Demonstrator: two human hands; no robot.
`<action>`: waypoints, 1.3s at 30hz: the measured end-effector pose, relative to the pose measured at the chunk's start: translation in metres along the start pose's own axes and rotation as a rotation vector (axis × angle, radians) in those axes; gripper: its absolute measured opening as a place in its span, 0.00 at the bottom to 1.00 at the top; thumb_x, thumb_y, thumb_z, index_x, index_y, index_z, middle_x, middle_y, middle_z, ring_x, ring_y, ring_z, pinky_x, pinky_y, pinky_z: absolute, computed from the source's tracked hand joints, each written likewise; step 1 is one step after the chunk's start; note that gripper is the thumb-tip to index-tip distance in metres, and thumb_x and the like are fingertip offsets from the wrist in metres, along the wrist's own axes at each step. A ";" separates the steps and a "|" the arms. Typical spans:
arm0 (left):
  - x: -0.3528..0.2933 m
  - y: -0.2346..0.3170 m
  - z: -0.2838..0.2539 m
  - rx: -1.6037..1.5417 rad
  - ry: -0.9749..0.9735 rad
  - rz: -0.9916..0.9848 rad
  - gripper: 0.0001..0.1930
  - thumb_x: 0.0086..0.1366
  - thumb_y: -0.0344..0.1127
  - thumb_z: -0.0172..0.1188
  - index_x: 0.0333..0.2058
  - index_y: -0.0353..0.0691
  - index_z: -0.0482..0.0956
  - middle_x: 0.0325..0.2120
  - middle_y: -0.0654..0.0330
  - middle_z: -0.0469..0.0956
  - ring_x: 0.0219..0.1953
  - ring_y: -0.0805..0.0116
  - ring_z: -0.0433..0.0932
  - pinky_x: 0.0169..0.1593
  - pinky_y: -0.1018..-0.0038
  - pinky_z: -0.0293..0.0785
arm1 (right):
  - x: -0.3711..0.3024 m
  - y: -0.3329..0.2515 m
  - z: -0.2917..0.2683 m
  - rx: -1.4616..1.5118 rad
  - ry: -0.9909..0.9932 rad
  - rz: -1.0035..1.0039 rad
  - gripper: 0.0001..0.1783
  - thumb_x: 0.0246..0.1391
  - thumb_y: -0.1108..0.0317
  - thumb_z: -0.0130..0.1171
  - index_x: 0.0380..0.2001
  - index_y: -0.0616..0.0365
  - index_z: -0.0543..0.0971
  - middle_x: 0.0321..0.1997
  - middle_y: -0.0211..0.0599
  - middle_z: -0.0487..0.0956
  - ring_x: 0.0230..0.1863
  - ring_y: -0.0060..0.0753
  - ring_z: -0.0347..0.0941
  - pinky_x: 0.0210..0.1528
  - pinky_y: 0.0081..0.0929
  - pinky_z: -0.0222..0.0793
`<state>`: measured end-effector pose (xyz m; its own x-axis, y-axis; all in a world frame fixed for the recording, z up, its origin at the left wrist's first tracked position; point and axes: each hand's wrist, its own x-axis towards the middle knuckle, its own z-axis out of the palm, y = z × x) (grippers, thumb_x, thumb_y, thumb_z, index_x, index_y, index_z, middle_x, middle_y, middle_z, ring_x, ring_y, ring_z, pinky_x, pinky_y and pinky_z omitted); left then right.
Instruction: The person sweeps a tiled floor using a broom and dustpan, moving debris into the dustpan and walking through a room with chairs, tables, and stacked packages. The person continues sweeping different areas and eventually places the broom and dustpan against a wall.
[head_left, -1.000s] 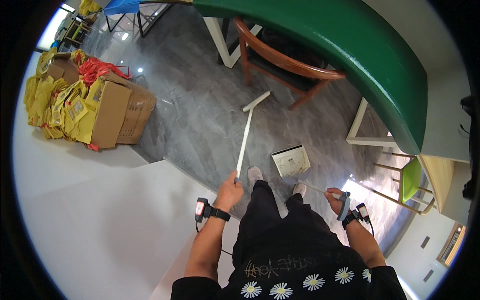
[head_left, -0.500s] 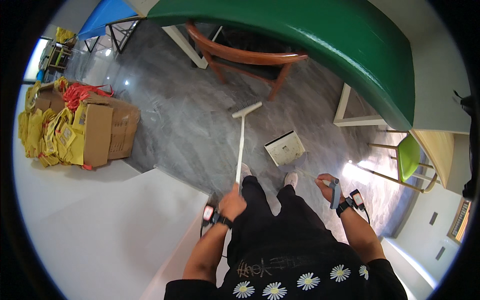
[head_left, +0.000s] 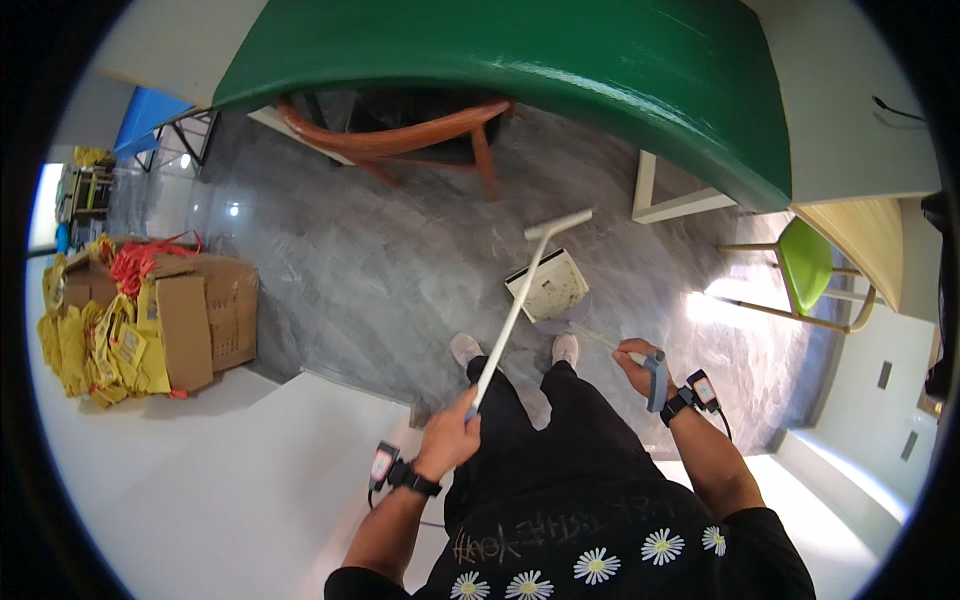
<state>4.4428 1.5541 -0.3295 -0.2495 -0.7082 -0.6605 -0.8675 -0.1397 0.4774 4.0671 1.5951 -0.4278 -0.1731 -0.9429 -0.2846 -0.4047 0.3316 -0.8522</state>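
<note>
My left hand (head_left: 447, 437) is closed round the white handle of a broom (head_left: 514, 305). From there the handle slants up and right, passing in front of a dustpan, and the bristled head is just beyond the pan's far edge. The white dustpan (head_left: 562, 291) rests on the floor ahead of my feet, with dark bits of debris inside it. My right hand (head_left: 632, 368) grips the dustpan's long handle close to its grey end. Whether the broom touches the floor I cannot tell.
A brown wooden chair (head_left: 400, 140) stands under the green table (head_left: 520, 60) ahead. Left is a cardboard box (head_left: 230, 315) with yellow bags (head_left: 110, 345). A green chair (head_left: 803, 265) is on the right. A low white surface (head_left: 250, 475) borders my left side.
The broom head has swung right, from left of the dustpan to beyond its far edge. My view has shifted a little; my right hand keeps hold of the dustpan.
</note>
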 end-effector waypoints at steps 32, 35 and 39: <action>0.059 0.168 0.079 0.101 -0.177 0.098 0.27 0.61 0.39 0.56 0.60 0.49 0.69 0.33 0.42 0.80 0.38 0.40 0.79 0.42 0.51 0.74 | -0.021 0.129 -0.192 -0.020 0.287 0.107 0.05 0.52 0.72 0.65 0.32 0.61 0.80 0.37 0.44 0.81 0.40 0.39 0.79 0.44 0.31 0.74; 0.059 0.168 0.067 0.077 -0.097 0.117 0.25 0.61 0.39 0.56 0.59 0.48 0.72 0.35 0.43 0.80 0.40 0.42 0.79 0.44 0.52 0.74 | -0.023 0.133 -0.199 -0.001 0.276 0.164 0.06 0.50 0.71 0.65 0.32 0.61 0.82 0.38 0.46 0.82 0.41 0.46 0.79 0.46 0.34 0.74; 0.101 0.172 0.065 0.101 0.041 0.044 0.25 0.61 0.36 0.54 0.59 0.46 0.71 0.37 0.41 0.80 0.42 0.39 0.77 0.46 0.51 0.73 | -0.029 0.133 -0.204 0.011 0.269 0.172 0.07 0.50 0.70 0.65 0.32 0.61 0.81 0.39 0.47 0.82 0.42 0.47 0.79 0.46 0.35 0.74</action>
<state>4.2403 1.5040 -0.3518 -0.2726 -0.7398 -0.6151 -0.8956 -0.0385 0.4432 3.8355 1.6733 -0.4431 -0.4698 -0.8303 -0.2999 -0.3392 0.4834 -0.8070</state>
